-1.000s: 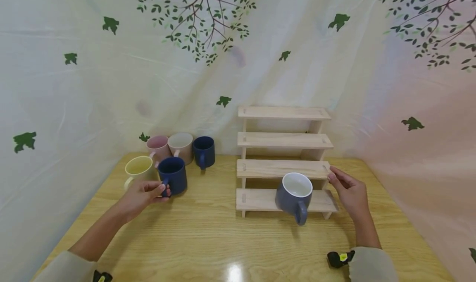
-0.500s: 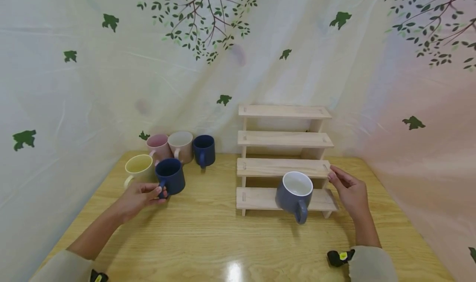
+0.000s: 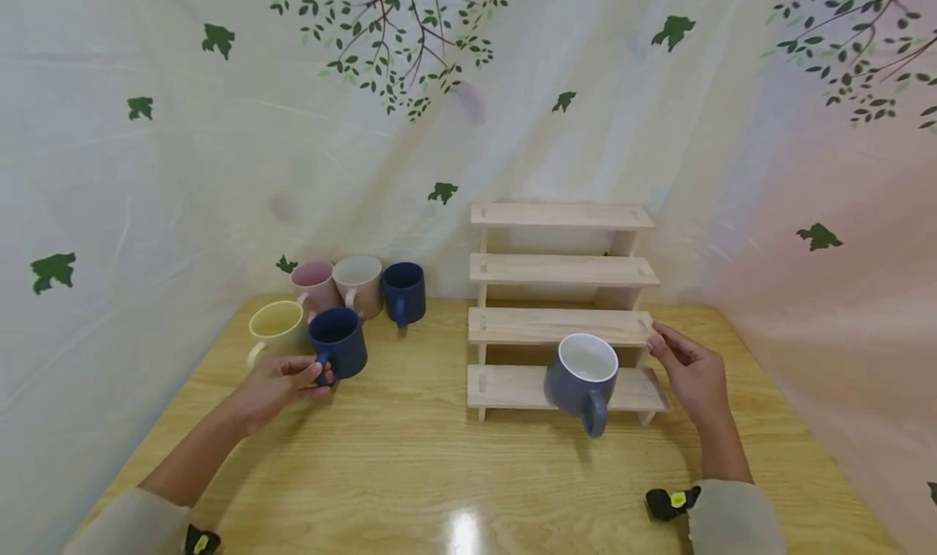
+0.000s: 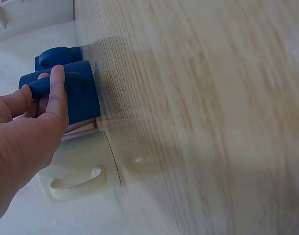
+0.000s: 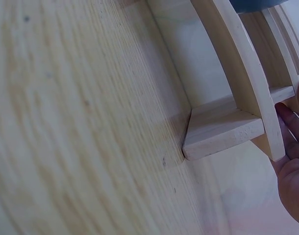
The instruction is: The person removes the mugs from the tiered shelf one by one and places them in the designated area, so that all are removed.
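In the head view my left hand (image 3: 276, 391) pinches the handle of a dark blue mug (image 3: 342, 345), which stands upright at the front of a mug group. The left wrist view shows my thumb and fingers around that blue mug's handle (image 4: 40, 86); whether its base touches the table is hard to tell. My right hand (image 3: 691, 374) grips the right end of the second-lowest step of a pale wooden stepped stand (image 3: 542, 325). On its lowest step sits a grey-blue mug (image 3: 571, 386) with a white inside, its handle pointing forward.
Beside the held mug is a yellow mug (image 3: 272, 339). Behind stand a pink mug (image 3: 316, 288), a whitish mug (image 3: 366, 288) and another dark blue mug (image 3: 411, 294). A printed cloth (image 3: 351, 181) hangs behind the wooden table (image 3: 410, 474).
The held blue mug has shifted very slightly left, toward the yellow mug. My right hand keeps its place on the stand, and the head view has tilted a little.
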The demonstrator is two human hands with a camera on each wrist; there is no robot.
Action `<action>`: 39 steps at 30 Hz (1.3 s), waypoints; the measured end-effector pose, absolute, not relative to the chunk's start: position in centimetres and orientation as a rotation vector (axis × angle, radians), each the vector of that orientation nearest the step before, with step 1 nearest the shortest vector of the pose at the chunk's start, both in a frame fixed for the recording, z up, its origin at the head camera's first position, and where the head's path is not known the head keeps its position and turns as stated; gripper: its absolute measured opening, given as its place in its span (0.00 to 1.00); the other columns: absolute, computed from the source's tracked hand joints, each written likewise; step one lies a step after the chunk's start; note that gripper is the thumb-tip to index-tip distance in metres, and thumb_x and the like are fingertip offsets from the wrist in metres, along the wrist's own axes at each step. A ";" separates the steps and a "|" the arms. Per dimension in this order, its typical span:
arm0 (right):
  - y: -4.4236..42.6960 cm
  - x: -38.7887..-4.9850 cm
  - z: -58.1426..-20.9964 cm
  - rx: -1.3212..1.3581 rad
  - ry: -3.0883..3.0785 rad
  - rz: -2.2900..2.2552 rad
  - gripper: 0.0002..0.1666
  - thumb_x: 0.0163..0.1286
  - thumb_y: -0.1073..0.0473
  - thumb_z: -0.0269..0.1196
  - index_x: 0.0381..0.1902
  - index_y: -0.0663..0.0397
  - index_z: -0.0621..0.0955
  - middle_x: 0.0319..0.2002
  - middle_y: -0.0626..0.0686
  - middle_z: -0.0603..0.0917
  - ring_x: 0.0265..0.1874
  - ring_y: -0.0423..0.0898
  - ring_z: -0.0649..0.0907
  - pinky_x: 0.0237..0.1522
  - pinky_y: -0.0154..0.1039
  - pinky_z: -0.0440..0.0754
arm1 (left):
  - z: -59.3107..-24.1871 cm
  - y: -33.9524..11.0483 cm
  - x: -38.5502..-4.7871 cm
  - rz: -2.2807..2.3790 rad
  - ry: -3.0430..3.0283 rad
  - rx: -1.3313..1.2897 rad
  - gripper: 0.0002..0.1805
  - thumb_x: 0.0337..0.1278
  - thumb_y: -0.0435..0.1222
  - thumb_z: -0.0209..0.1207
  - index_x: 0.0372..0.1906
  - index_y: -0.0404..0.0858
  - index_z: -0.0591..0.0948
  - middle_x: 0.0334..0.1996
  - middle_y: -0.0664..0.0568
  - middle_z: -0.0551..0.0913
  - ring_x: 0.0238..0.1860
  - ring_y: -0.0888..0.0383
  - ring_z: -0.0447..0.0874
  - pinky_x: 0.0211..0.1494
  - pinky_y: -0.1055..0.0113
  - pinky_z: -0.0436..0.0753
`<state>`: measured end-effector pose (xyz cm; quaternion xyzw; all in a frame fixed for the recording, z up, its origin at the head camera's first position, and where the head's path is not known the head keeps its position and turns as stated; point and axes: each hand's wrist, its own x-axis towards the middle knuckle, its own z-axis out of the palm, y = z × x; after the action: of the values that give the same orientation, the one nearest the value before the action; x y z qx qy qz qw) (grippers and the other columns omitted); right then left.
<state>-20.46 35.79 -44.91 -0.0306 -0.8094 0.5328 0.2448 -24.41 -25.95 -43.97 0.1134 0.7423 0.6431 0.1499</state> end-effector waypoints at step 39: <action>36.2 -20.7 -45.1 -0.065 -2.220 1.462 0.25 0.75 0.58 0.65 0.65 0.64 0.79 0.45 0.30 0.85 0.39 0.28 0.86 0.42 0.20 0.81 | -42.7 -25.9 -24.9 1.672 2.410 0.244 0.22 0.78 0.34 0.54 0.60 0.16 0.74 0.48 0.34 0.85 0.48 0.46 0.89 0.55 0.56 0.86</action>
<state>-20.67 36.22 -45.05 -0.0236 -0.8108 0.5340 0.2387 -24.93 -25.90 -42.74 0.0826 0.8147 0.5653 0.0991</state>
